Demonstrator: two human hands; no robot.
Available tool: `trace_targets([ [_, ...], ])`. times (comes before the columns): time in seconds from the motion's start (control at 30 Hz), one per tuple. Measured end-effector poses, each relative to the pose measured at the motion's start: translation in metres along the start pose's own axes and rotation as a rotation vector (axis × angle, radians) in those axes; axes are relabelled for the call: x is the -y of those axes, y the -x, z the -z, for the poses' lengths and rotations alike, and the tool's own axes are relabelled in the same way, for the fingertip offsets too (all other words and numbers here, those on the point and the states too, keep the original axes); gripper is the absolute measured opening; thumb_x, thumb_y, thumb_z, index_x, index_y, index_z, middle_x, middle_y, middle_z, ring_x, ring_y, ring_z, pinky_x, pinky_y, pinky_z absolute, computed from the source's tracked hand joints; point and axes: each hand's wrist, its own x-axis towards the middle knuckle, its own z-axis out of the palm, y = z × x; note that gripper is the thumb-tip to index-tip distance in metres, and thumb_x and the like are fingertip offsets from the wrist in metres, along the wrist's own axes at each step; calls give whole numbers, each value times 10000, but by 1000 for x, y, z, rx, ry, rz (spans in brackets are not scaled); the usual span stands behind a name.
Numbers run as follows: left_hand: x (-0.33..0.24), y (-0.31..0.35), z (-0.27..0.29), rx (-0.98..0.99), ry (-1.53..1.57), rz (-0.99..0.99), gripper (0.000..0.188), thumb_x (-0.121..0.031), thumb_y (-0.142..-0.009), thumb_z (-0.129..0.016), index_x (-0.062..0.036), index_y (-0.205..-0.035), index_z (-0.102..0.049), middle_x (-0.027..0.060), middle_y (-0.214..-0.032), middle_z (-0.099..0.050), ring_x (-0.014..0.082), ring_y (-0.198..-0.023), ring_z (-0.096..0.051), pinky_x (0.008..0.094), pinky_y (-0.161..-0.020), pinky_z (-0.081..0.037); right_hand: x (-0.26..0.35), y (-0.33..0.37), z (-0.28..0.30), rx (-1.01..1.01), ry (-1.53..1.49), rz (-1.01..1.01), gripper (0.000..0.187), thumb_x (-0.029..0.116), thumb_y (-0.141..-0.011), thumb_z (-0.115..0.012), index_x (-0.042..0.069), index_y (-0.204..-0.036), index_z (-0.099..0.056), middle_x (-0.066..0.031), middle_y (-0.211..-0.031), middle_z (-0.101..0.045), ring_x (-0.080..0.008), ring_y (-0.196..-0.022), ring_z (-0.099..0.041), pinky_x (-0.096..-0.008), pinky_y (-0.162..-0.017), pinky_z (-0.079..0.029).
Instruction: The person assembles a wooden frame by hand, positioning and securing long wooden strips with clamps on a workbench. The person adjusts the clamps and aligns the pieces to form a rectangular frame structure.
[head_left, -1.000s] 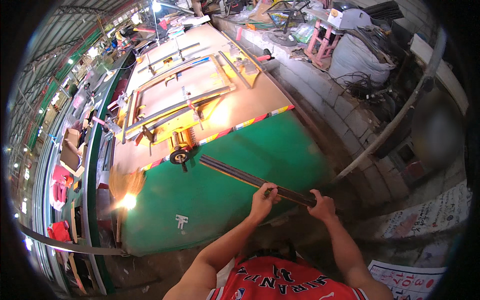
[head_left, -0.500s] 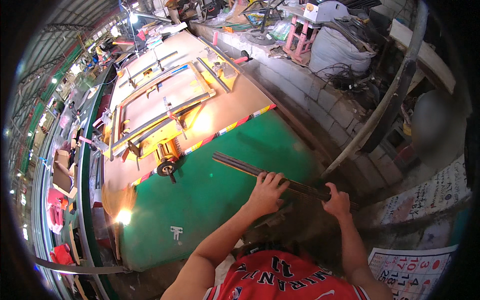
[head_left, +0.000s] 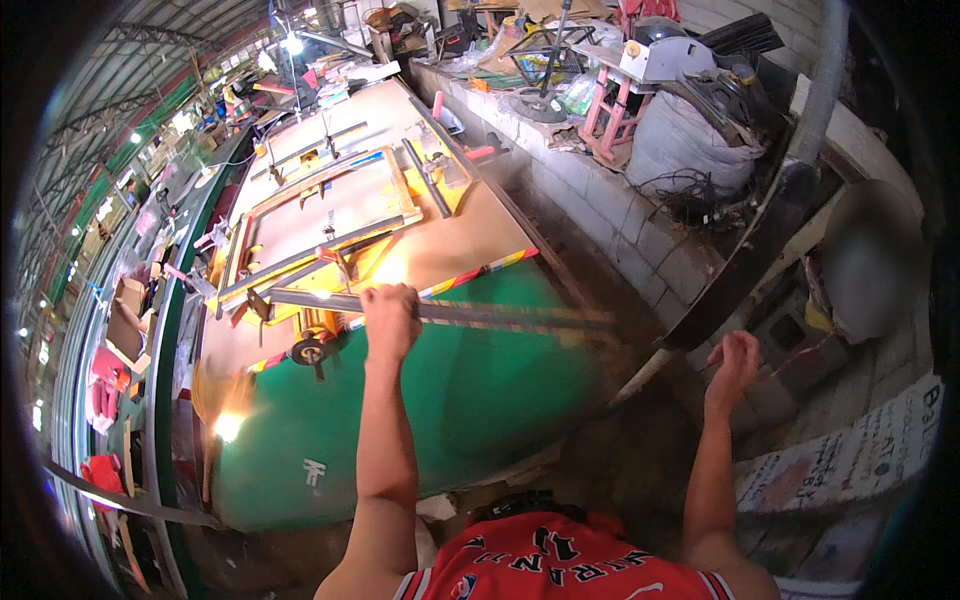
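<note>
- Our left hand (head_left: 390, 318) is closed around a long, thin grey metal bar (head_left: 470, 312), fingers wrapped over its top near its left third; the bar lies roughly level above the green-topped workbench (head_left: 440, 400), crossing it from left to right just in front of the red-and-yellow striped strip (head_left: 480, 272) that divides the green from the brown board beyond.
- Our right hand (head_left: 735, 362) is off the bar, well to the right of the workbench and beyond its edge; its fingers are loosely curled with nothing between them.
- Beyond the bar on the workbench sits a yellow-and-wood rectangular frame jig (head_left: 320, 215); a small black wheel (head_left: 307, 351) sits at the jig's near corner, just left of our gripping hand.
- Right of the workbench stand a grey block wall (head_left: 600, 215) and a stuffed white sack (head_left: 690, 145).
- We judge the risks thus: the bar is held by one hand, off its middle, so its long right end could dip and swing off the workbench's edge; its blurred right end suggests motion, so it could strike the jig or the wheel; a bare palm could also slip along a thin metal edge.
</note>
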Motion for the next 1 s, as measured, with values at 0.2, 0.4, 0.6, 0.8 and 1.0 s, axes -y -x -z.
trace_targets([
  [0.2, -122, -45, -32, -128, -69, 80, 118, -44, -697, -639, -124, -782, -659, 43, -803, -620, 238, -865, -605, 433, -785, -399, -72, -118, -32, 475, 728, 636, 622, 92, -784, -687, 1, -1353, -453, -200, -1291, -526, -340, -1237, -495, -492, -1077, -351],
  [0.4, -249, -56, -65, 78, 20, 21, 145, -64, -760, -614, -111, -885, -670, 67, -833, -619, 254, -867, -605, 455, -813, -415, 54, -143, -98, 1287, 969, 560, 735, 283, -793, -724, 80, -1428, -416, -198, -1184, -619, -343, -1111, -599, -495, -976, -451],
  [0.6, -289, -69, -90, -215, 320, -182, 453, -50, -674, -721, -96, -1119, -647, 81, -1021, -623, 296, -1035, -577, 460, -916, -391, -7, -185, -89, 1148, 1139, 540, 668, 330, -846, -677, 135, -1434, -426, -155, -933, -710, -342, -863, -689, -476, -755, -527],
  [0.8, -264, -32, -92, -223, 200, 178, 454, -43, -775, -737, -61, -1212, -614, 119, -1130, -622, 309, -1055, -581, 442, -949, -434, -62, -235, -102, 1070, 986, 464, 608, 366, -824, -714, 152, -1346, -489, -173, -867, -710, -374, -822, -688, -492, -720, -524],
  [1.0, -261, 2, -79, -373, 1155, 981, 239, -30, -915, -627, 40, -1144, -642, 132, -1003, -682, 191, -855, -632, 355, -822, -507, -109, -261, -167, 1146, 736, 525, 586, 344, -783, -780, 146, -1272, -526, -179, -810, -708, -395, -781, -688, -507, -701, -521],
])
